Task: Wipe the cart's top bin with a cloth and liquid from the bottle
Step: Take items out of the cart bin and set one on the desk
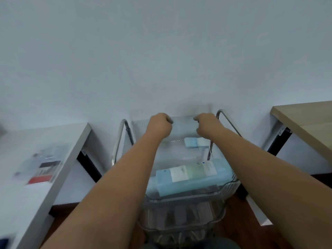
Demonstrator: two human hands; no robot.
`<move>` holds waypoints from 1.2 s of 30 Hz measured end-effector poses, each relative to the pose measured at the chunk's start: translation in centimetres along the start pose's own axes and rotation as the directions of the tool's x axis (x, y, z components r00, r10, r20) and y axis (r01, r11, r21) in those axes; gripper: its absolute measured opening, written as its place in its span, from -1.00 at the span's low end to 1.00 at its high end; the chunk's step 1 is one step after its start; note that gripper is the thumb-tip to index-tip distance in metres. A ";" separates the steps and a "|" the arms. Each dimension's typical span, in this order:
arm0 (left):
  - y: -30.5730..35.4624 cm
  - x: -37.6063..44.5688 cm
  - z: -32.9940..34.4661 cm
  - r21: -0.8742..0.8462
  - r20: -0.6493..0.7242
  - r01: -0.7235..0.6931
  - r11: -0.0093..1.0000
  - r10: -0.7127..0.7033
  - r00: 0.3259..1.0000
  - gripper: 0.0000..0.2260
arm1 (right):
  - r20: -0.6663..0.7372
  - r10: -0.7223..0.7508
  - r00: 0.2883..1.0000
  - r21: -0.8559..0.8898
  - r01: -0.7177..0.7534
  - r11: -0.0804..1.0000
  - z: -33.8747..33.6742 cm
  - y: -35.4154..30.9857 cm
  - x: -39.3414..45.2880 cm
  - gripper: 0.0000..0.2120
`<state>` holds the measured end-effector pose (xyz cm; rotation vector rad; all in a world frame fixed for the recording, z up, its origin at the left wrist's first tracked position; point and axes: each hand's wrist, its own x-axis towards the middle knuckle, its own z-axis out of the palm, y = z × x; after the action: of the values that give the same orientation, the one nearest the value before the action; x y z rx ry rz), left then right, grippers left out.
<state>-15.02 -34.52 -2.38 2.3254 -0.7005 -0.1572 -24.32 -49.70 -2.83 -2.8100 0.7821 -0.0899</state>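
We see both hands, left [159, 125] and right [206, 124], with fingers curled tight on the far rim of the clear bin [183, 119]. Below the fingers, inside it, lie a blue cloth [195, 142] and a bottle [194, 176].

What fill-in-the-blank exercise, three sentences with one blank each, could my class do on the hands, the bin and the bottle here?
1. Both hands, the left hand and the right hand, grip the far rim of the clear top ____.
2. The blue bottle lies on its ____ in the top bin.
3. The grey table stands on the person's ____.

Missing words: bin; side; left
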 end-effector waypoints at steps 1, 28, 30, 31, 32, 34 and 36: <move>0.3 -0.6 -1.7 -0.001 -0.014 -0.030 1.000 0.030 0.999 -0.67 | -0.032 0.002 0.999 0.103 0.002 0.995 -0.8 -0.4 -0.7 -0.52; -22.9 -16.9 -29.8 0.015 -0.361 0.297 0.955 -0.272 0.892 -0.83 | -0.032 -0.376 0.926 0.772 0.262 0.579 3.4 -29.8 -9.9 -0.74; -23.9 -16.4 -29.7 0.015 -0.333 0.317 0.948 -0.294 0.896 -0.78 | 0.026 -0.344 0.938 0.788 0.193 0.585 4.4 -31.1 -9.5 -0.70; -24.4 -16.1 -29.7 0.021 -0.312 0.328 0.945 -0.305 0.900 -0.76 | 0.053 -0.324 0.945 0.795 0.156 0.586 5.0 -31.7 -9.2 -0.68; -25.3 -15.3 -29.8 0.036 -0.285 0.339 0.940 -0.315 0.905 -0.74 | 0.080 -0.296 0.952 0.807 0.113 0.580 5.7 -32.6 -8.5 -0.66; -26.6 -14.4 -29.7 0.074 -0.255 0.374 0.924 -0.345 0.903 -0.70 | 0.138 -0.246 0.959 0.832 0.022 0.554 6.9 -33.7 -7.6 -0.64; -26.9 -14.0 -29.1 0.087 -0.236 0.408 0.909 -0.379 0.895 -0.67 | 0.183 -0.206 0.961 0.853 -0.051 0.519 7.8 -34.2 -7.2 -0.65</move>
<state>-6.42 6.49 0.81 2.5436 -0.1263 -0.0389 -12.36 -15.96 -2.61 -1.8243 0.3644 -0.0824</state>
